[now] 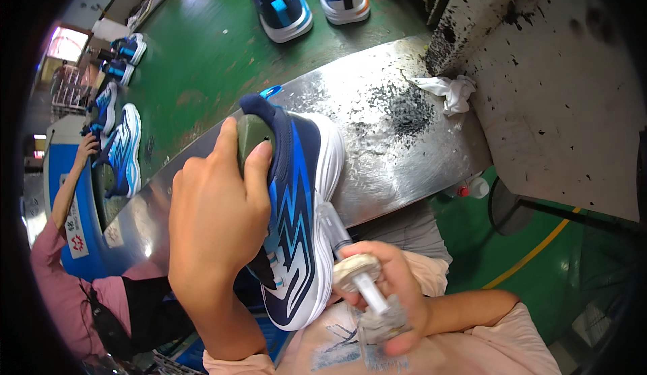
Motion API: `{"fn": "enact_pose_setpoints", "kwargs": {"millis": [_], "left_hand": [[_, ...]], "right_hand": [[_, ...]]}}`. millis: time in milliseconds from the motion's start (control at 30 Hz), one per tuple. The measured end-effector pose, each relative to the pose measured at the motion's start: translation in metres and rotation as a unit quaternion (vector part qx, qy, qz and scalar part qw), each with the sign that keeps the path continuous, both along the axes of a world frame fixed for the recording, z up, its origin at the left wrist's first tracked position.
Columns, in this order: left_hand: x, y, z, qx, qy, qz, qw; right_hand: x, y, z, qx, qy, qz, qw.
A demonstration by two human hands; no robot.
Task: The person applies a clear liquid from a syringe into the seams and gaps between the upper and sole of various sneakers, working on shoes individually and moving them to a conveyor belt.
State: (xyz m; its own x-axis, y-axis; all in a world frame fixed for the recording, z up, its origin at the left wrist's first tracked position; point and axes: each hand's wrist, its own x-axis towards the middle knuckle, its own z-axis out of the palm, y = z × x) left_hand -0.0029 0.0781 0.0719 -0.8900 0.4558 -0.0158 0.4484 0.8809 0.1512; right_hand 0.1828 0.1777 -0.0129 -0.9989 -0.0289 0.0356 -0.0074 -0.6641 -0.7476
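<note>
Partly hidden by the clasping left hand (214, 210), a blue shoe (300, 186) stretches lengthwise, toe toward the worker (317, 348). Blurred right hand (397, 284) grips syringe (333, 227).

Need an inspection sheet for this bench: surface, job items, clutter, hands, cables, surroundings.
Surface: metal plate, marked with black specks.
Job items: blue shoe with green insert; clear syringe, tip by the white sole, contact unclear.
Clutter: crumpled white tissue toward the plate's right end.
Hands: left hand holds the shoe near its opening; right hand holds the syringe.
Cables: nothing seen.
Surroundings: more shoes on the green surface; black-spotted panel right; co-worker in pink left.
</note>
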Motion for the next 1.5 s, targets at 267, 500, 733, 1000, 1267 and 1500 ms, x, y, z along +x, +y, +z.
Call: {"fn": "enact_pose_setpoints", "kwargs": {"millis": [267, 500, 733, 1000, 1267, 1500], "left_hand": [[0.028, -0.046, -0.009, 0.117, 0.021, -0.23, 0.966], [0.002, -0.137, -0.026, 0.162, 0.062, -0.32, 0.931], [0.063, -0.182, -0.067, 0.247, 0.237, -0.189, 0.921], [0.09, -0.189, -0.078, 0.232, 0.231, -0.122, 0.937], [0.1, -0.194, -0.089, 0.206, 0.224, -0.118, 0.945], [0.119, -0.193, -0.099, 0.128, 0.255, -0.072, 0.956]], "right_hand": [[-0.05, 0.055, -0.028, -0.414, -0.168, -0.032, 0.894], [-0.155, 0.026, -0.019, -0.284, -0.227, 0.229, 0.903], [-0.194, -0.024, 0.043, -0.048, -0.265, 0.366, 0.891], [-0.173, -0.035, 0.084, 0.157, -0.214, 0.403, 0.876], [-0.155, -0.016, 0.096, 0.136, -0.301, 0.361, 0.872], [-0.13, 0.004, 0.112, 0.131, -0.346, 0.308, 0.876]]}}
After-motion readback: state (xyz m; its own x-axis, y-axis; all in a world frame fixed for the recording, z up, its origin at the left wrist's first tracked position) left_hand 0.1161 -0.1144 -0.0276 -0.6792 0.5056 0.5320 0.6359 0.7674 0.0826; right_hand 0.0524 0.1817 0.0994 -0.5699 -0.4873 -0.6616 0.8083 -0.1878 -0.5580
